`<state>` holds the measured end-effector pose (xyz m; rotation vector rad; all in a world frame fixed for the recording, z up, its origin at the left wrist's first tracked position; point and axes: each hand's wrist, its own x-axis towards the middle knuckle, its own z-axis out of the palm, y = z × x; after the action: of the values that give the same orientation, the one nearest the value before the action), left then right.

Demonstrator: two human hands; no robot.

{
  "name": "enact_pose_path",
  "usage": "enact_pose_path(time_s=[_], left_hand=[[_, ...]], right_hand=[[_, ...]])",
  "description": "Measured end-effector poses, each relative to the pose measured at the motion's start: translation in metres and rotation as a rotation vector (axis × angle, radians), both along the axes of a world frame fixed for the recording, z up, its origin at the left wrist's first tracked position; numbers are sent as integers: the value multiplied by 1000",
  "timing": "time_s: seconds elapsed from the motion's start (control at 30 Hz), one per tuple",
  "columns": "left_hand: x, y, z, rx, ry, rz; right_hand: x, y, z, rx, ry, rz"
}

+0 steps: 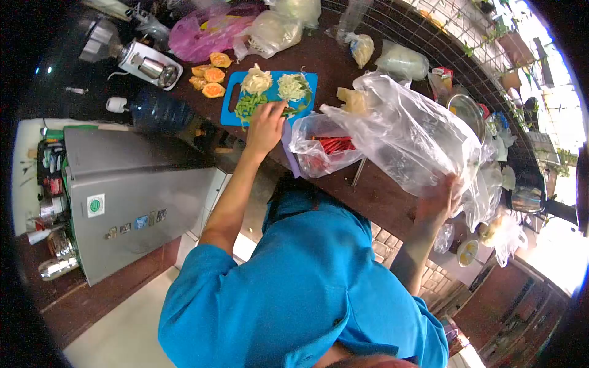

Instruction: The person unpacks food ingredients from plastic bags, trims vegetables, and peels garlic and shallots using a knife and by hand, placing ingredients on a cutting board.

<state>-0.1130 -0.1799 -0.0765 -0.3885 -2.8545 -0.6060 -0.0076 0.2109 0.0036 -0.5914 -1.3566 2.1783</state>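
Observation:
A blue cutting board (230,110) lies on the dark table, bearing chopped green pieces (247,105), a pale shredded heap (256,80) and another pale green heap (293,87). My left hand (265,130) is closed at the board's near edge, beside the green pieces; what its fingers hold is too small to make out. My right hand (440,197) grips the near right part of a large clear plastic bag (408,132). Left of that bag, an open plastic bag (305,161) holds red chillies (334,145).
Orange cut pieces (213,75) lie left of the board. Behind it are a pink bag (202,34) and pale bags (276,30). A white appliance (149,64) stands at upper left, above a grey refrigerator (135,202). A glass-lidded bowl (466,113) is at right.

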Motion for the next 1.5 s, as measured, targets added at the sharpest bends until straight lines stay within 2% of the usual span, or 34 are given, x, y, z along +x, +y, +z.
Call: enact_pose_path(time_s=[0.07,0.1,0.17,0.23,0.27,0.3,0.37,0.4,0.43,0.47,0.57,0.63,0.7,0.77,0.83,0.87,0.9,0.97,1.0,1.03,1.07,1.17,1.2,1.3,1.33,1.43,1.47,1.5], left_hand=[[3,2,1,-63,76,54],[3,0,1,-125,164,131],[0,-8,8,-84,121,118],[1,-11,35,234,115,-15],[-5,-22,35,251,65,-143],[-3,-20,43,261,52,-172],[4,-5,71,973,-179,-503],[15,13,74,1210,-216,-522],[22,24,80,1242,-103,-515],[28,36,86,1267,11,-504],[32,16,114,1602,-226,-459],[29,6,118,1837,-368,-456],[24,-3,113,2036,-478,-439],[19,-13,99,2105,-539,-436],[16,-21,91,2196,-788,-371],[21,-23,88,2125,-734,-586],[25,-17,86,2124,-746,-588],[32,-6,81,2048,-667,-292],[27,-13,77,2114,-885,-511],[32,-14,74,2115,-889,-514],[40,-12,72,1889,-768,-344],[29,-28,33,2117,-1111,-393],[35,-24,52,1834,-869,-377],[37,-18,73,1517,-641,-332],[35,-22,66,1316,-575,-401],[38,-29,53,872,103,-481],[34,-42,54,1191,-231,-589],[36,-34,52,1284,-378,-438]], right_hand=[[0,-6,-4,43,-240,-81],[-3,-13,1,49,-243,-96],[-10,-32,13,-145,-9,153],[-11,-39,-4,-135,-20,140],[-8,-54,0,-358,-10,214],[-4,-69,6,-577,7,284],[-1,-103,14,-691,91,438],[0,-122,18,-724,99,478],[2,-142,20,-724,35,441],[0,-161,21,-600,7,476],[2,-198,16,-139,-94,527],[3,-219,20,8,-13,471],[6,-222,25,44,4,501],[9,-231,35,292,273,553],[12,-237,31,539,254,534],[11,-243,31,796,258,497],[10,-249,33,1053,259,457],[10,-264,44,1048,225,421],[10,-268,43,992,259,404],[7,-270,43,938,297,386],[4,-270,32,993,363,333],[7,-272,28,950,320,388],[14,-277,31,874,142,431],[11,-294,38,778,78,450],[11,-299,43,713,46,465],[6,-295,30,683,142,558],[6,-296,28,580,132,542],[7,-297,26,477,126,521]])
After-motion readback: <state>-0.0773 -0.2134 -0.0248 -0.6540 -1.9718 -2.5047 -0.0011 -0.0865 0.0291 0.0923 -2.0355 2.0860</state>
